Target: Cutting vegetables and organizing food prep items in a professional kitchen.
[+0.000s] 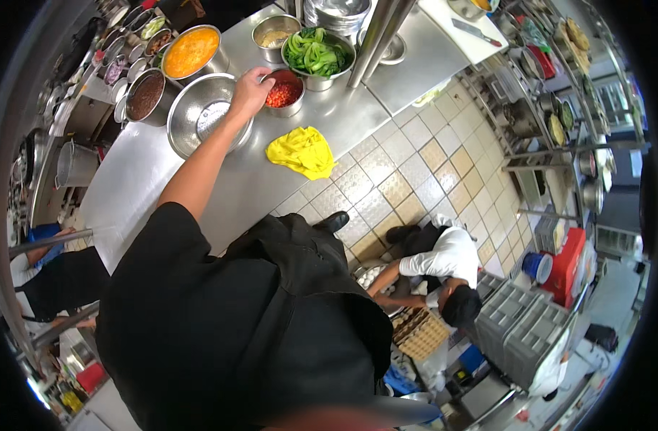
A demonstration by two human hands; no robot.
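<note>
My left hand reaches across the steel worktop and grips the rim of a small steel pot between thumb and fingers. Chopped red peppers lie inside this pot. Under my forearm stands a wide perforated steel colander, partly covered by the arm. Just behind the pot is a steel bowl of leafy greens, and beside that a pot with pale minced contents. A crumpled yellow cloth lies near the worktop's edge. My right hand is out of view.
Left of the colander stand a pot of orange liquid and a pot of dark brown food. Steel posts rise from the worktop. A knife lies on a white board. A co-worker crouches low at right by egg trays.
</note>
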